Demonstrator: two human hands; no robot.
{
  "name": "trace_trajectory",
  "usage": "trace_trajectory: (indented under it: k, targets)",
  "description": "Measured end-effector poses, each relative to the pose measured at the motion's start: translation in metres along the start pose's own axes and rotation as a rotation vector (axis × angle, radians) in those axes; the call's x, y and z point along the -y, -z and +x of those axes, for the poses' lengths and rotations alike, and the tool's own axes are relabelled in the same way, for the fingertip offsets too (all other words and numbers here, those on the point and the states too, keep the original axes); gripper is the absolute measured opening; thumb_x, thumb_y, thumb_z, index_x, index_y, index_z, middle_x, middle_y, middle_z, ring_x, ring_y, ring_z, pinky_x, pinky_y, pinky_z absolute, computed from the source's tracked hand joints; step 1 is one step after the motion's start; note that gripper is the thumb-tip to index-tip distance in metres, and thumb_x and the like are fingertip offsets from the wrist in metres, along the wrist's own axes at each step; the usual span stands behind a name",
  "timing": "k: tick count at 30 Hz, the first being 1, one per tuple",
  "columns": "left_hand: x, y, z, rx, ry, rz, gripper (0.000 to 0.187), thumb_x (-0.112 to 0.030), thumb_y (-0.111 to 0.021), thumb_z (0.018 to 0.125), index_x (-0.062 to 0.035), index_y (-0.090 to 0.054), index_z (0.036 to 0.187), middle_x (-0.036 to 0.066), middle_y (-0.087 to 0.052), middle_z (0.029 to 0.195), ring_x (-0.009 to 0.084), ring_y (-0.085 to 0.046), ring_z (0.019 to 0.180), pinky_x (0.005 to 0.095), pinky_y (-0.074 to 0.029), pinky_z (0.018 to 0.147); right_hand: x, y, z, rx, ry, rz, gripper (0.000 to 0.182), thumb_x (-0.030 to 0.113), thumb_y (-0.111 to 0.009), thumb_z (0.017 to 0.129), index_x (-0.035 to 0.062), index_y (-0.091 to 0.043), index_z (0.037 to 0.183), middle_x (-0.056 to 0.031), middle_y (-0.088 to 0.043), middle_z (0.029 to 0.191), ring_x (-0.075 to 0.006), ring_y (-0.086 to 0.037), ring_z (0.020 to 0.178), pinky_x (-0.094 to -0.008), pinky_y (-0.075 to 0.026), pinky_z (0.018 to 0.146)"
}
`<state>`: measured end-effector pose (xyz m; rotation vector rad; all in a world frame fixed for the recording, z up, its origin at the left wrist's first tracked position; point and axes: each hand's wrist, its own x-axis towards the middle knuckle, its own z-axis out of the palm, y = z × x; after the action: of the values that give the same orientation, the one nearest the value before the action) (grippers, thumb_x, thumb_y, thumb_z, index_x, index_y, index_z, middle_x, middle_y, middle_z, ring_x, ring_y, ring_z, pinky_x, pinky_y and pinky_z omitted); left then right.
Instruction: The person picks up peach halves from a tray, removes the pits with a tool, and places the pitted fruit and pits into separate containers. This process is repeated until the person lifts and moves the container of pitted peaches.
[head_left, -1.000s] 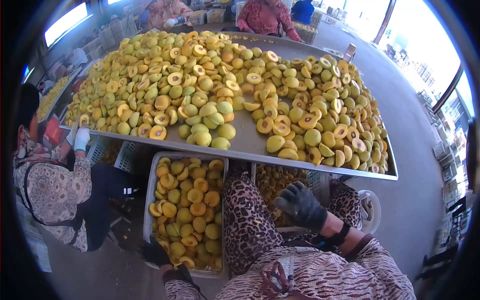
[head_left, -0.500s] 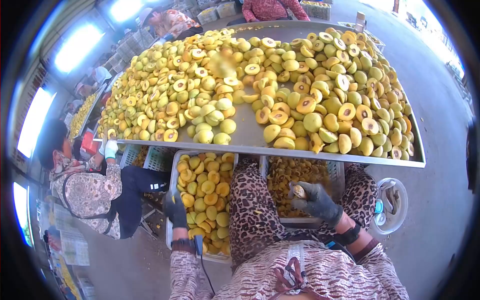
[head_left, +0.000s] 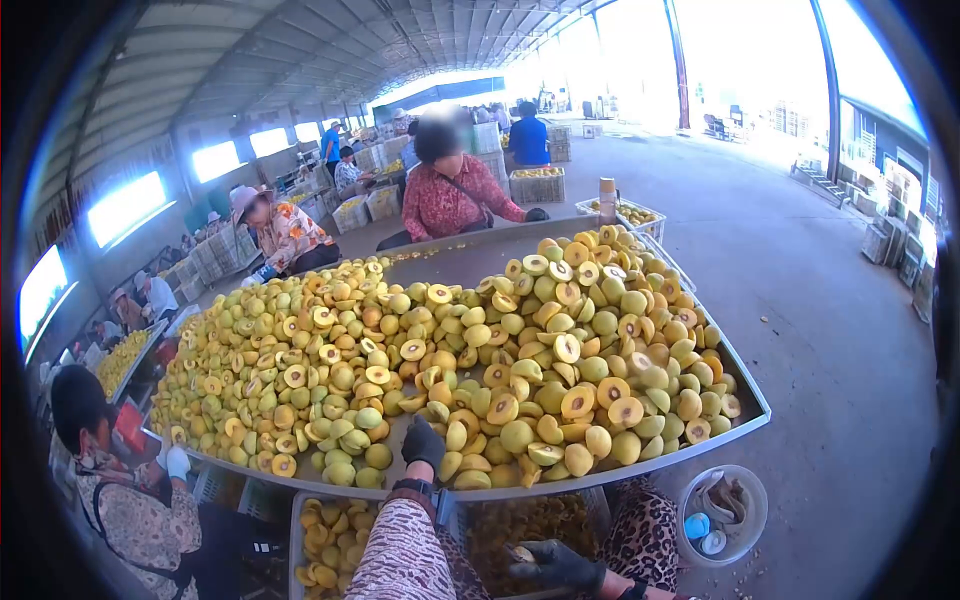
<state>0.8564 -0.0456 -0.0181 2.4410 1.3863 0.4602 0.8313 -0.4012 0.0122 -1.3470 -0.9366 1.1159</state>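
Observation:
My left hand (head_left: 424, 443), in a dark glove, reaches over the near edge of the metal table (head_left: 625, 473). Its fingers are at the edge of the heaped, halved yellow fruit (head_left: 577, 402); they look drawn together, and what they hold, if anything, is hidden. Lower down, my right hand (head_left: 560, 565), also gloved, is closed round a small tool (head_left: 520, 553) with a pale end, above a crate of darker scraps (head_left: 500, 520). Left of it stands a crate of pitted fruit halves (head_left: 325, 545), partly behind my left sleeve.
A white bucket (head_left: 757, 520) with cloth and small containers stands on the floor at the right. One person (head_left: 150, 510) works at the left; others sit beyond the table. A bottle (head_left: 607, 200) stands at the far table corner.
The view has tilted up, showing more of the hall. My left hand has moved from the crate of pitted halves up to the fruit on the table. My right hand stays over the scraps.

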Motion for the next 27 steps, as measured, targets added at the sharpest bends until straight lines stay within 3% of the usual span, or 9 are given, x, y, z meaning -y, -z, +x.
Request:
trace_trajectory:
  k: [4, 6, 7, 11, 14, 16, 20, 24, 27]
  targets:
    - [0.028, 0.015, -0.003, -0.1, -0.286, -0.18, 0.039, -0.023, -0.07, 0.077, -0.0007, -0.06, 0.107, 0.018, -0.067, 0.092, 0.0353, -0.066, 0.088, 0.0424, -0.055, 0.078, 0.016, -0.004, -0.011, -0.067, -0.016, 0.202, 0.014, 0.019, -0.064, 0.091, 0.0075, -0.058, 0.096, 0.0079, -0.05, 0.081, -0.0023, -0.044, 0.075, -0.0217, -0.041, 0.065]
    - [0.035, 0.044, -0.013, 0.224, 0.128, -1.182, 0.029, -0.016, -0.064, 0.081, 0.0025, -0.059, 0.103, 0.015, -0.065, 0.088, 0.0281, -0.067, 0.078, 0.039, -0.058, 0.064, 0.017, -0.003, -0.016, -0.087, -0.042, 0.346, 0.012, 0.016, -0.063, 0.091, 0.0075, -0.057, 0.096, 0.0076, -0.049, 0.081, -0.0023, -0.044, 0.075, -0.0217, -0.041, 0.064]
    - [0.025, 0.068, -0.033, 0.216, 0.068, -1.366, 0.019, -0.011, -0.061, 0.082, 0.0006, -0.059, 0.097, 0.009, -0.063, 0.086, 0.0207, -0.066, 0.074, 0.0359, -0.059, 0.058, 0.009, 0.001, -0.013, -0.115, 0.004, 0.242, 0.016, 0.016, -0.064, 0.09, 0.0062, -0.059, 0.101, 0.0062, -0.052, 0.084, -0.0032, -0.046, 0.079, -0.0234, -0.043, 0.07]
    - [0.013, 0.089, -0.092, 0.324, -0.016, -1.817, 0.03, -0.023, -0.054, 0.095, 0.0018, -0.055, 0.112, 0.014, -0.063, 0.101, 0.0256, -0.065, 0.092, 0.0389, -0.056, 0.082, 0.017, -0.003, -0.003, -0.207, 0.101, 0.188, 0.02, 0.012, -0.064, 0.088, 0.0033, -0.059, 0.104, 0.0047, -0.054, 0.087, -0.0042, -0.047, 0.082, -0.0236, -0.045, 0.072]
    - [-0.021, 0.118, -0.152, 0.513, 0.162, -2.134, 0.042, -0.032, -0.045, 0.101, 0.007, -0.051, 0.116, 0.018, -0.06, 0.111, 0.0299, -0.061, 0.105, 0.0417, -0.052, 0.092, 0.035, -0.012, 0.011, -0.254, 0.194, 0.038, 0.013, 0.006, -0.061, 0.084, 0.002, -0.054, 0.093, 0.0034, -0.049, 0.076, -0.0048, -0.043, 0.073, -0.0258, -0.042, 0.061]
    - [-0.04, 0.128, -0.18, 0.58, 0.099, -2.159, 0.047, -0.036, -0.045, 0.1, 0.0061, -0.05, 0.119, 0.021, -0.06, 0.113, 0.0336, -0.061, 0.106, 0.0424, -0.051, 0.094, 0.058, -0.023, 0.01, -0.267, 0.232, -0.041, 0.013, 0.005, -0.058, 0.082, 0.0007, -0.053, 0.092, -0.0006, -0.047, 0.074, -0.0063, -0.041, 0.072, -0.0267, -0.042, 0.061]
    - [-0.054, 0.122, -0.209, 0.667, 0.399, -2.181, 0.046, -0.036, -0.043, 0.101, 0.0042, -0.049, 0.121, 0.022, -0.058, 0.115, 0.0347, -0.06, 0.107, 0.0423, -0.052, 0.092, 0.05, -0.029, 0.011, -0.32, 0.26, 0.014, 0.016, 0.005, -0.057, 0.081, 0.0001, -0.055, 0.097, 0.0006, -0.05, 0.074, -0.0059, -0.044, 0.07, -0.0262, -0.043, 0.059]
    - [-0.051, 0.109, -0.224, 0.861, 0.227, -2.087, 0.038, -0.023, -0.05, 0.098, 0.0031, -0.047, 0.125, 0.02, -0.057, 0.119, 0.0318, -0.06, 0.109, 0.0407, -0.052, 0.092, 0.055, -0.023, -0.005, -0.292, 0.03, 0.134, 0.018, 0.003, -0.057, 0.081, 0.0, -0.057, 0.099, 0.0025, -0.053, 0.074, -0.0041, -0.048, 0.064, -0.0239, -0.043, 0.054]
    - [-0.055, 0.097, -0.233, 0.51, -0.088, -1.549, 0.036, -0.008, -0.054, 0.093, 0.0053, -0.047, 0.127, 0.017, -0.058, 0.119, 0.0261, -0.06, 0.108, 0.0368, -0.051, 0.093, 0.051, -0.02, -0.011, -0.336, 0.016, 0.185, 0.016, 0.003, -0.056, 0.081, 0.0005, -0.057, 0.096, 0.0021, -0.053, 0.074, -0.0035, -0.047, 0.06, -0.0227, -0.041, 0.051]
